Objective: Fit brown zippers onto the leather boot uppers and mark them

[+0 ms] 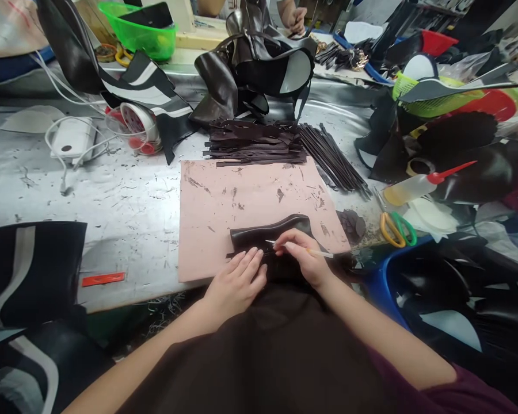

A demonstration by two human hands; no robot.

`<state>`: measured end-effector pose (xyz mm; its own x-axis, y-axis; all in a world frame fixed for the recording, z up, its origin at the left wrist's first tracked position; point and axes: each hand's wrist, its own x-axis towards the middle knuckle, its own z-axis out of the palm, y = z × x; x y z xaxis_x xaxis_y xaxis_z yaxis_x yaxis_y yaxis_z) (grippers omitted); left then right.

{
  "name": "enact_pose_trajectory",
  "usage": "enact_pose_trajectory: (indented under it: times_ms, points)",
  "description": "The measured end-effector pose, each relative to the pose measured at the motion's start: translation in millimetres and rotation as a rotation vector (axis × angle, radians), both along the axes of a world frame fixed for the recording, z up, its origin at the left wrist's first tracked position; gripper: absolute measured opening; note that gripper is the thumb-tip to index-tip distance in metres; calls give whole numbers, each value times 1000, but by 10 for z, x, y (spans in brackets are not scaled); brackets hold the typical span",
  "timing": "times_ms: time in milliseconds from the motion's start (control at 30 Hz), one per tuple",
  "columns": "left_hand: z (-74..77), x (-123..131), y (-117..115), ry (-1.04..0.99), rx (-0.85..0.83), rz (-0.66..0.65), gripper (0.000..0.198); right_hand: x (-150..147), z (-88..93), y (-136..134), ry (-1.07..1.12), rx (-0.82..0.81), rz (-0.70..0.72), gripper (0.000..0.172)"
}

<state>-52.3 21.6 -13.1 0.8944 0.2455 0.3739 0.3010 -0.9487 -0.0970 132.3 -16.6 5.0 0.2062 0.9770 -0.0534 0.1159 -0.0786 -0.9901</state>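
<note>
A dark, glossy leather piece (267,233) lies near the front edge of the pink board (216,195), its right end curving upward. My left hand (239,282) rests with fingers stretched flat at the lower left edge of the leather, pressing near a thin dark strip. Between the fingertips of my right hand (304,256) is a slim, pale pen (322,253), its thin tip pointing left and touching or just above the leather. Part of the leather's lower edge is hidden by my hands.
Dark leather strips (254,141) are piled behind the board, with thin cords (334,158) beside them. Scissors (397,229), a glue bottle (414,187) and a blue tub (386,282) stand right. A red-orange strip (103,279) lies left. Another person's hand (296,20) shows at the back.
</note>
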Motion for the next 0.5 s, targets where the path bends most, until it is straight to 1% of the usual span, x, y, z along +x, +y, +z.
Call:
enact_pose_trajectory:
  times_ms: [67,133,267,367,500]
  points:
    - [-20,-15,12,-9,-12,-15,24,34,-11,29,-85,-4,-27,8]
    - [-39,-23,20,-30,-22,-12,26,44,9,38,-203,2,-34,4]
    - [-52,-10,22,-79,-39,27,31,16,86,24,-454,29,55,7]
    - [-40,6,17,-78,-51,43,33,-14,115,9,-543,72,122,8]
    - [-22,16,13,-74,-48,41,33,-44,110,1,-599,119,151,8]
